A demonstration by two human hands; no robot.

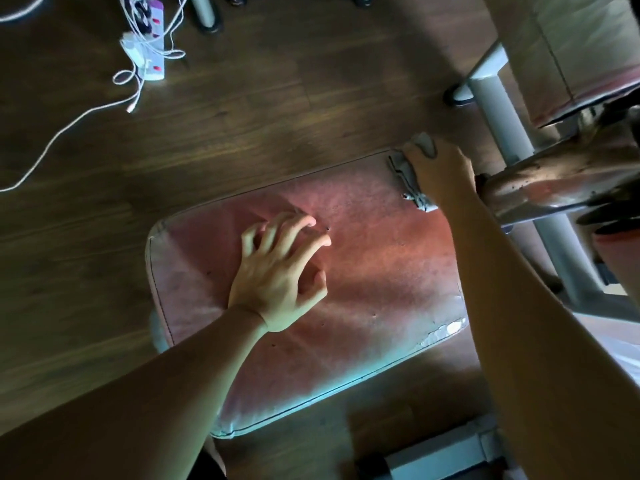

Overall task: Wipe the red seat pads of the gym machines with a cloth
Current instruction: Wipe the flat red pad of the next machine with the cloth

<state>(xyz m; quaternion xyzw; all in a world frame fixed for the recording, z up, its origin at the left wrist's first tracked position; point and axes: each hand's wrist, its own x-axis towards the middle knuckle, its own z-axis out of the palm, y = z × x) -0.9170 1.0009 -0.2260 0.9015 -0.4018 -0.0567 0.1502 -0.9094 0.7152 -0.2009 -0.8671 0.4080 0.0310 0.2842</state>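
A worn red seat pad (381,282) fills the middle of the head view, with cracked, peeling vinyl at its near right corner. My left hand (277,275) rests on the pad's middle, fingers spread and bent, fingertips pressing the surface. My right hand (440,171) grips a grey cloth (408,174) at the pad's far right corner. Part of the cloth bunches up over my knuckles, and the rest lies flat against the pad under my palm.
A grey metal frame post (498,109) and a worn metal tube (554,181) stand right beside my right hand. Another red pad (588,95) is at the upper right. A white power strip (152,60) with tangled cables lies on the dark wood floor (277,98) at the upper left.
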